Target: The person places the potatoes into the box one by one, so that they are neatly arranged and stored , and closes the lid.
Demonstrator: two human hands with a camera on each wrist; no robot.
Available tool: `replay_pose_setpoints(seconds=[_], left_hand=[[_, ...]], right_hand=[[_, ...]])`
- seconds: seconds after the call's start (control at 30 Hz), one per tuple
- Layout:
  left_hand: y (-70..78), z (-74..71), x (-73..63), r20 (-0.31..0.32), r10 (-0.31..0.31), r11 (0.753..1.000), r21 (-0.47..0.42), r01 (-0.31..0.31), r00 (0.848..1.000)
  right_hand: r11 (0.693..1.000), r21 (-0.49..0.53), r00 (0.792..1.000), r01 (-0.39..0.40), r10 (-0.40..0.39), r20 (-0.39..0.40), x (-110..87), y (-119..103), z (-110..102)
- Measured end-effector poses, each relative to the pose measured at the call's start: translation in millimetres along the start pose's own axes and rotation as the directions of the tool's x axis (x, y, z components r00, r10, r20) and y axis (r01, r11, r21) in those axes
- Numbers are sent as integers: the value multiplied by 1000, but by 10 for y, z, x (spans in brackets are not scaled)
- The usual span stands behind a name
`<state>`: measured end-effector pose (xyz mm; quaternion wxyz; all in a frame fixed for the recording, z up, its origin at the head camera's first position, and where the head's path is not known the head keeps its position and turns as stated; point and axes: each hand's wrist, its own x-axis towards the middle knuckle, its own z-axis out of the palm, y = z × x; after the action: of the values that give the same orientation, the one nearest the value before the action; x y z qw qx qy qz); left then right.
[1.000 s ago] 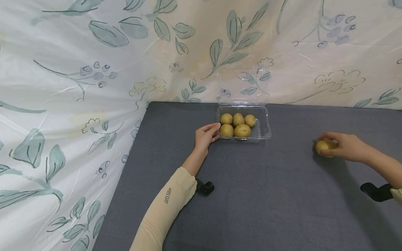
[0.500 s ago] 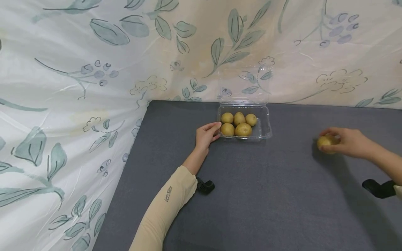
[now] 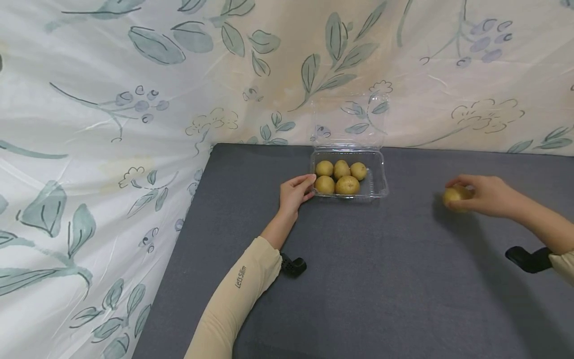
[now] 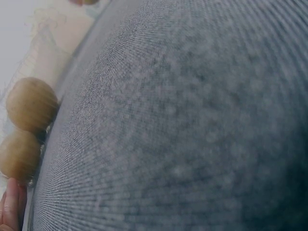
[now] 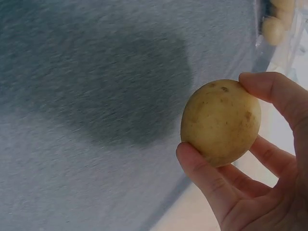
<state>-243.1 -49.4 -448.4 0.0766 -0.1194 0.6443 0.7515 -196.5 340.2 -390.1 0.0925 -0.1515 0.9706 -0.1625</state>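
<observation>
A clear plastic clamshell box (image 3: 374, 188) stands near the back edge of the table, lid raised against the curtain. Several potatoes (image 3: 347, 185) lie inside in two rows, with bare box floor at the right end. My left hand (image 3: 293, 195) pinches the box's front left corner between thumb and fingers. Off to the right, my right hand (image 3: 491, 196) grips a single potato (image 5: 221, 122) between thumb and fingertips, above the table. In the left wrist view, the fingers (image 4: 12, 207) show beside two potatoes (image 4: 32, 104) behind the clear wall.
A dark grey cloth (image 3: 358, 279) covers the table. Behind it and along its left side hangs a white curtain (image 3: 148, 99) with a leaf print. Black wrist-worn mounts (image 3: 293, 268) stick out from both sleeves.
My right hand, holding the potato, has moved slightly up in the view and then left toward the box. The left hand stays on the box corner.
</observation>
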Motion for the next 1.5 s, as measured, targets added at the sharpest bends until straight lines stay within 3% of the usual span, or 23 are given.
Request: replay_pose_setpoints(seconds=[0.3, 0.6, 0.87, 1.3, 1.5], left_hand=[[-46, 12, 13, -20, 25, 999, -22, -25, 999], [-48, 16, 15, -25, 31, 999, -14, -31, 999], [-53, 11, 25, -15, 25, 999, -25, -26, 1000], [-5, 13, -12, -15, 2, 1000, -20, -2, 1000], [-7, 20, -10, -15, 3, 1000, -31, -3, 1000]], right_hand=[[996, 29, 997, 81, -80, -17, 245, -308, -110], [993, 30, 993, 115, -114, -34, 509, -797, -233], [983, 62, 985, 171, -170, -21, 697, -1106, -200], [966, 62, 966, 251, -254, 47, 939, -1320, 26], [969, 42, 966, 243, -245, 86, 1040, -1316, 94]])
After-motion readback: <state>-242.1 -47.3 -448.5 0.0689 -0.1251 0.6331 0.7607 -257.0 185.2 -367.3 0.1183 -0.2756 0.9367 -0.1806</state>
